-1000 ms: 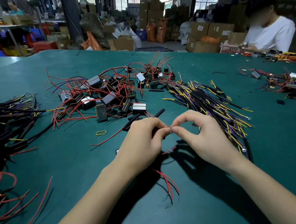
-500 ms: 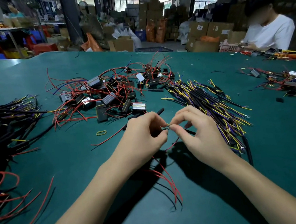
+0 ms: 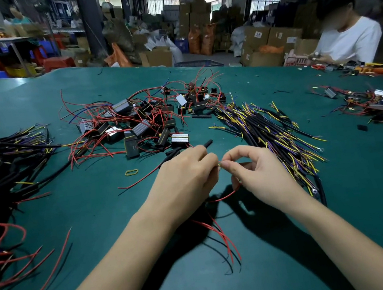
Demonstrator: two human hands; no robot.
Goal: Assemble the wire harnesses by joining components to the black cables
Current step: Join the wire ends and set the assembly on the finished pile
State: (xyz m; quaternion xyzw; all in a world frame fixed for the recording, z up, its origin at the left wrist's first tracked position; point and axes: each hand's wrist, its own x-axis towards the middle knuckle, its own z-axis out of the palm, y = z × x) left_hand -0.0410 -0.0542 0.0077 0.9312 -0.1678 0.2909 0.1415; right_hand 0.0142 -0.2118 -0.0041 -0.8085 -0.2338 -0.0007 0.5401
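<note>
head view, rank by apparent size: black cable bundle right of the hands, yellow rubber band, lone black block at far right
1. black cable bundle, largest by far
2. yellow rubber band and lone black block: both small and look alike in size, so unranked.

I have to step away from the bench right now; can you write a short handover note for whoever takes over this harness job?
Left hand: fingers curled, pinching a wire end at the fingertips.
Right hand: pinching the meeting wire end; a red wire loops below it.
The joint sits between the two hands; too small to tell if it is finished.
Supplies: black cables with yellow and purple leads right of the hands, component pile with red wires ahead, more black cables far left.
Left to do: finish this joint, then keep joining components to cables.
</note>
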